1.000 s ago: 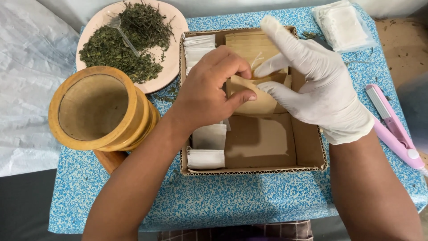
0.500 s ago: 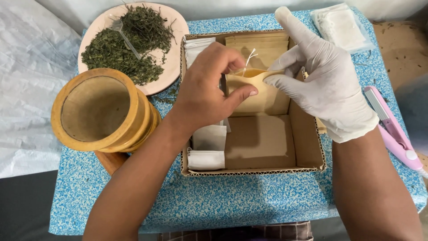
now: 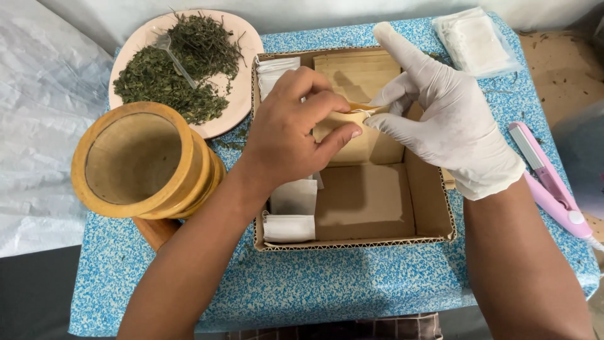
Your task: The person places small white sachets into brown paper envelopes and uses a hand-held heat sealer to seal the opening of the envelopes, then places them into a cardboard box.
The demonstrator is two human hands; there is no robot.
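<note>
Bare left hand (image 3: 290, 135) and gloved right hand (image 3: 448, 119) both pinched one brown paper envelope (image 3: 355, 135) — held over the cardboard box (image 3: 434, 211), right of a wooden mortar (image 3: 141, 160).

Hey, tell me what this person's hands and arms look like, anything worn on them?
The left hand is bare, with no ring, watch or sleeve showing on the forearm. The right hand wears a thin white disposable glove, wrinkled, ending in a loose cuff at the wrist. Both forearms are uncovered.
</note>
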